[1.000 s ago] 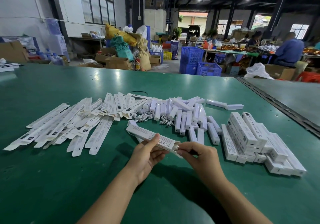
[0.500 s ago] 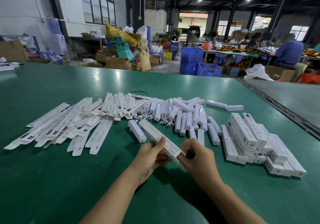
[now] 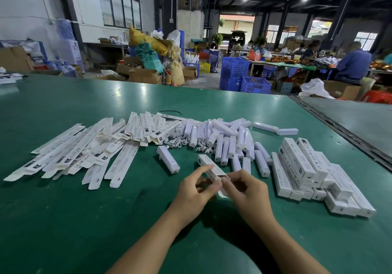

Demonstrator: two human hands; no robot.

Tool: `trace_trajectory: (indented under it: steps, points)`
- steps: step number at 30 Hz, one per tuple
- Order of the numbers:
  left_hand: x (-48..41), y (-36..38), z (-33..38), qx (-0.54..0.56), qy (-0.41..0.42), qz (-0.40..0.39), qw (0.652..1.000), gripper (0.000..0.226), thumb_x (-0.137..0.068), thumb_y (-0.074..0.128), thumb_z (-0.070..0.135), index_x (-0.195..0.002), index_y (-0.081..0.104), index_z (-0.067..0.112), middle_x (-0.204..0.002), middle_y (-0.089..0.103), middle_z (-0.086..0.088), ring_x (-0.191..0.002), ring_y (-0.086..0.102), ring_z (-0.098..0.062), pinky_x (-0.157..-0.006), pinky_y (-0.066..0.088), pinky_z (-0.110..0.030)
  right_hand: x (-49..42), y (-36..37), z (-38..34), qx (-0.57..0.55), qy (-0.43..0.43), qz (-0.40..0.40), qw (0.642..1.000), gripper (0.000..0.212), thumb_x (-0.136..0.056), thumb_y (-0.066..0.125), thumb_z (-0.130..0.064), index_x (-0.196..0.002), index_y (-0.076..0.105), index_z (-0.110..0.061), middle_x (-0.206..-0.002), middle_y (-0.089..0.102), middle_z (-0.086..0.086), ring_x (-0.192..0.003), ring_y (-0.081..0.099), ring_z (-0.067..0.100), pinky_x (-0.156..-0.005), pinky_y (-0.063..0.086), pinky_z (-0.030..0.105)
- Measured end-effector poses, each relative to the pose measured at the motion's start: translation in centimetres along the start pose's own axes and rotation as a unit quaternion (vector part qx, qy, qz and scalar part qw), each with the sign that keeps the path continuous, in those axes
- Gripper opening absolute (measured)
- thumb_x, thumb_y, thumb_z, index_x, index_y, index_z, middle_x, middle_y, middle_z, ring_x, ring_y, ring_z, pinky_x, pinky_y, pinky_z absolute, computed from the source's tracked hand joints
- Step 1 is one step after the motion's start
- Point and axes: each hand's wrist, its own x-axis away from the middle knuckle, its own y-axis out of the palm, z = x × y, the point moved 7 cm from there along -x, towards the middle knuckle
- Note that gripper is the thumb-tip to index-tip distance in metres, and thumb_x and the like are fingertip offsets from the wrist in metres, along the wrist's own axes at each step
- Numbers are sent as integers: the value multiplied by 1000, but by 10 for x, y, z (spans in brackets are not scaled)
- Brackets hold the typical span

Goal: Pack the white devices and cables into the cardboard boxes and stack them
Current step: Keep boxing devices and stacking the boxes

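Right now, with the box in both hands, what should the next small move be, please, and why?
Probably tuck in the flap at the near end of the box. Both the left hand and right hand pinch that end, the flap seems to hang loose below it, and the lone device lies apart on the table, not yet packed.

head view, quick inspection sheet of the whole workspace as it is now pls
surface: green table, seam along the right.
job's things: flat box blanks left; loose white devices middle; packed boxes stacked right; lone device near the hands.
clutter: thin black loop beyond the pile.
grippers: left hand and right hand both pinch the near end of the held box.
cables: white cables coiled among the devices.
surroundings: blue crates, seated people at far tables.
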Motion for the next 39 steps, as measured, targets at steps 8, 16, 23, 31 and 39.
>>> trace_trajectory:
  steps: [8, 16, 23, 31, 39]
  points:
    - [-2, -13, -3, 5, 10, 53, 999, 39, -70, 72, 56, -108, 68, 50, -84, 75, 8, -77, 69, -7, -73, 53, -21, 4, 1, -22, 10, -149, -29, 988, 18, -81, 67, 9, -83, 66, -8, -99, 71, -4, -106, 66, 6, -80, 56, 25]
    - [-3, -16, -3, 92, -19, 52, 994, 30, -89, 73, 11, -117, 71, 24, -84, 77, -8, -72, 71, -15, -67, 56, -21, 7, 9, -29, 111, -245, -86, 959, 39, -75, 82, -6, -110, 70, -15, -133, 61, -9, -116, 59, -4, -94, 50, 17]
    - [-1, -10, -3, 131, -40, 7, 991, 37, -82, 76, 33, -119, 72, 27, -89, 77, -11, -73, 70, -22, -69, 54, -28, 7, 7, -33, 118, -255, -30, 959, 23, -85, 72, -21, -108, 75, -18, -118, 69, -8, -106, 65, -1, -92, 52, 19]
    - [-2, -9, -6, 157, -58, 9, 986, 29, -80, 72, 37, -109, 76, 36, -78, 72, -5, -73, 70, -26, -67, 55, -30, 8, 3, -34, 134, -256, 29, 957, 26, -80, 78, -14, -106, 73, -14, -101, 63, -20, -84, 62, -5, -78, 53, 15]
    - [-3, -10, -8, 150, -55, 20, 987, 23, -89, 71, 24, -107, 77, 36, -75, 71, -4, -70, 69, -24, -63, 53, -25, 9, 1, -35, 114, -270, 37, 955, 13, -86, 71, -8, -97, 77, -7, -102, 73, 0, -92, 70, 8, -83, 56, 24]
